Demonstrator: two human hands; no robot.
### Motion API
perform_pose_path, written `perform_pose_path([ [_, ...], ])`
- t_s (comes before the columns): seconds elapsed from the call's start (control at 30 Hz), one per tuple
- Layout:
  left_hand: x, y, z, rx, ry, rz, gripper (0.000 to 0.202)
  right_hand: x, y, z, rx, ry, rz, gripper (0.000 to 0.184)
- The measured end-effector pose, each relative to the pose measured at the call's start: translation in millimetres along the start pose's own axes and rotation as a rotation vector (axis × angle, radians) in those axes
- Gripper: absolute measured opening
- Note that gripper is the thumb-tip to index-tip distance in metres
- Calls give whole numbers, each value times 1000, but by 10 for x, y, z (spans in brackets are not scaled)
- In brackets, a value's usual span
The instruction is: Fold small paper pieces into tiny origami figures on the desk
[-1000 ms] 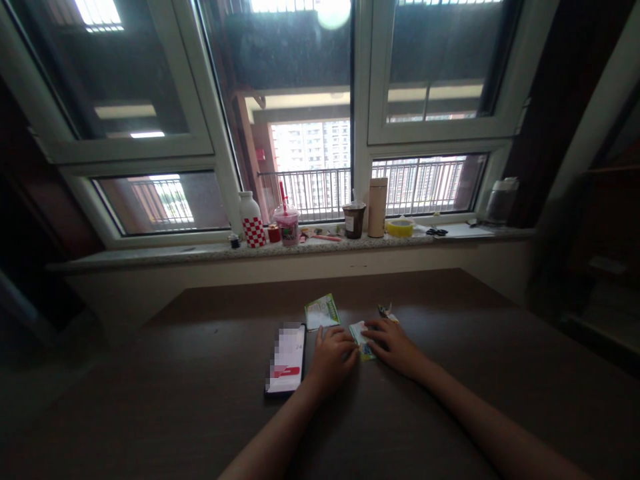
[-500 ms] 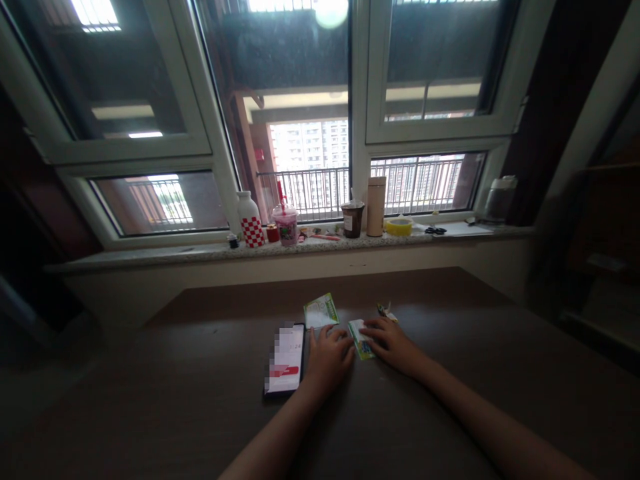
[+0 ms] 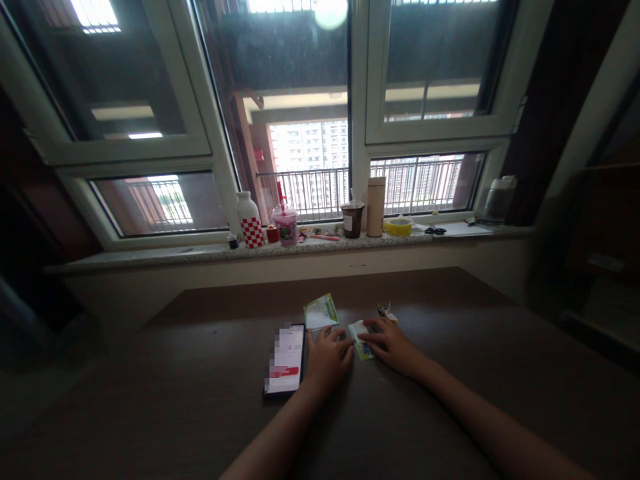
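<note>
My left hand (image 3: 327, 357) rests on the brown table (image 3: 200, 413) with its fingers apart and slightly curled, holding nothing that I can see. Just left of it lies a smartphone (image 3: 286, 360), its screen lit and partly pixelated. Beyond the fingers is a flat green-and-white printed packet or card (image 3: 321, 311). My right hand (image 3: 393, 345) lies palm down with fingers stretched over a second green-and-white piece (image 3: 358, 329), covering part of it. A small crumpled scrap (image 3: 387, 311) sits just past the right knuckles.
On the stone windowsill (image 3: 210, 253) stand a red-checked white bottle (image 3: 251, 223), a pink cup with a straw (image 3: 285, 227), a dark drink cup (image 3: 353, 220), a beige flask (image 3: 376, 208), yellow tape (image 3: 399, 227) and black scissors (image 3: 435, 231). The window is behind them.
Almost nothing differs. The fingers of both hands have shifted very slightly; the phone and the printed pieces stay where they were.
</note>
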State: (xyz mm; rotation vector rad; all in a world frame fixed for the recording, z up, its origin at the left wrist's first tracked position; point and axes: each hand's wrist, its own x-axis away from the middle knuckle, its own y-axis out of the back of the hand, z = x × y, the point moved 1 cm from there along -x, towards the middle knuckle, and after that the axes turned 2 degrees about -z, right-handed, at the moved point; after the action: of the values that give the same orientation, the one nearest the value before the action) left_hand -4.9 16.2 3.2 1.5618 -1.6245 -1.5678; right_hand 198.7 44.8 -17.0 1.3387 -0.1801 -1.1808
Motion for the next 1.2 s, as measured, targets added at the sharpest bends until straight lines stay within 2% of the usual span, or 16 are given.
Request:
perform_pose_path([
  [1.2,-14,27,-9,41,-1,4,25,2,23,20,36,26,11,31],
])
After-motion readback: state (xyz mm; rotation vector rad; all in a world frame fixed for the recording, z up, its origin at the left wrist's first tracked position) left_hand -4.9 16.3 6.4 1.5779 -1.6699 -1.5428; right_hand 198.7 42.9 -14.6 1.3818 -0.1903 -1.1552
